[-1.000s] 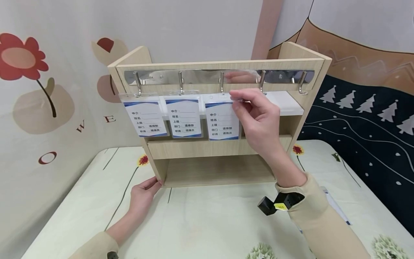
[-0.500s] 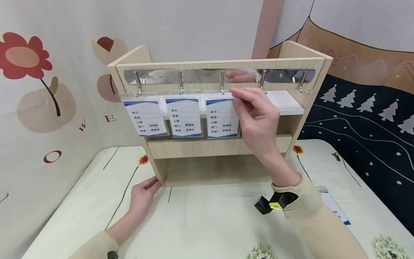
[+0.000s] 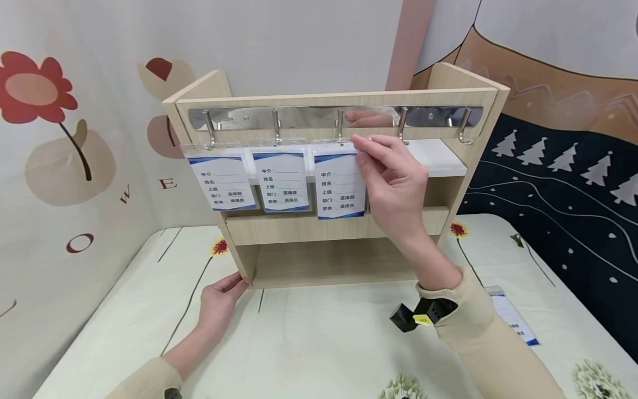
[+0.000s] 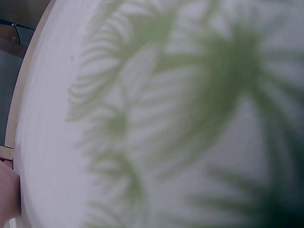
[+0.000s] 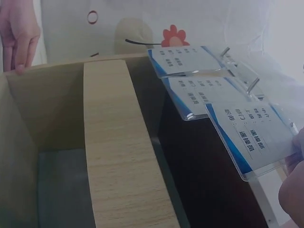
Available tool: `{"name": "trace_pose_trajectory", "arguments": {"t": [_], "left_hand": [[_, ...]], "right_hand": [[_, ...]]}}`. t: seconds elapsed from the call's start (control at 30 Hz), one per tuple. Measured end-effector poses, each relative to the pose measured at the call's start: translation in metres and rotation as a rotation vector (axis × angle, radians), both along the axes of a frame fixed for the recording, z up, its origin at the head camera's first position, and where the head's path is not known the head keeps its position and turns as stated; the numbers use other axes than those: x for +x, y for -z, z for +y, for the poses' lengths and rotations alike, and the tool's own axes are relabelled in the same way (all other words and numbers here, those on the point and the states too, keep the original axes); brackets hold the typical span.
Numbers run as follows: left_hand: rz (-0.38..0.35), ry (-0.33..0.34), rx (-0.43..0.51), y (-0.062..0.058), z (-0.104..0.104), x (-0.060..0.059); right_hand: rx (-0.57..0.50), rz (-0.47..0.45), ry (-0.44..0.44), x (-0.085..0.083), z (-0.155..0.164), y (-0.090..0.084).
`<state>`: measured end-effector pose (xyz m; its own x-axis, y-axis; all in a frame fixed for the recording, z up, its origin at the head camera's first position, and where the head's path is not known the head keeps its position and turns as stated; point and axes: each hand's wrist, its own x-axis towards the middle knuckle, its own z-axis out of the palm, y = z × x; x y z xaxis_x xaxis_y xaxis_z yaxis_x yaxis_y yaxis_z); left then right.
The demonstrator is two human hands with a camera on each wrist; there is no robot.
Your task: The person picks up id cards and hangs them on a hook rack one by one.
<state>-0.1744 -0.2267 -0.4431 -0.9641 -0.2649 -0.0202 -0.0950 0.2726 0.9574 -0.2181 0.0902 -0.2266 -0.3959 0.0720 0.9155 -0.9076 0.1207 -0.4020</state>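
With thumb and fingers, my right hand (image 3: 394, 177) pinches the upper right corner of a clear-sleeved name badge (image 3: 340, 185). The badge's top edge is right at the third hook (image 3: 340, 124) of a metal hook rail (image 3: 309, 117). In the right wrist view, this badge (image 5: 251, 133) tilts out farther than its neighbours. Two matching badges, one at the left (image 3: 223, 183) and one in the middle (image 3: 281, 182), hang from the first and second hooks. My left hand (image 3: 219, 302) touches the lower left corner of the wooden shelf (image 3: 329, 230) with extended fingers.
The fourth hook (image 3: 402, 124) and fifth hook (image 3: 465, 126) hold no badge. Another badge (image 3: 513, 318) lies on the flower-print cloth (image 3: 309, 332), partly behind my right sleeve. Printed curtains (image 3: 309, 50) stand behind the shelf.
The third badge's lower edge has swung outward and slightly down over the last half second, still pinched by my right hand. My left hand stays at the shelf corner.
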Motion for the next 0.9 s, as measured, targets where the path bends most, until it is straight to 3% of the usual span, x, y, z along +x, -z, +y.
{"name": "trace_pose_trajectory", "arguments": {"t": [0.47, 0.9], "left_hand": [[0.008, -0.008, 0.011, 0.0002, -0.0002, -0.0008], [0.009, -0.013, 0.012, 0.0002, 0.0011, -0.0005]], "right_hand": [[0.029, -0.203, -0.019, 0.0106, 0.0002, -0.0056], [0.018, -0.156, 0.005, 0.0019, -0.0050, 0.0020]]}}
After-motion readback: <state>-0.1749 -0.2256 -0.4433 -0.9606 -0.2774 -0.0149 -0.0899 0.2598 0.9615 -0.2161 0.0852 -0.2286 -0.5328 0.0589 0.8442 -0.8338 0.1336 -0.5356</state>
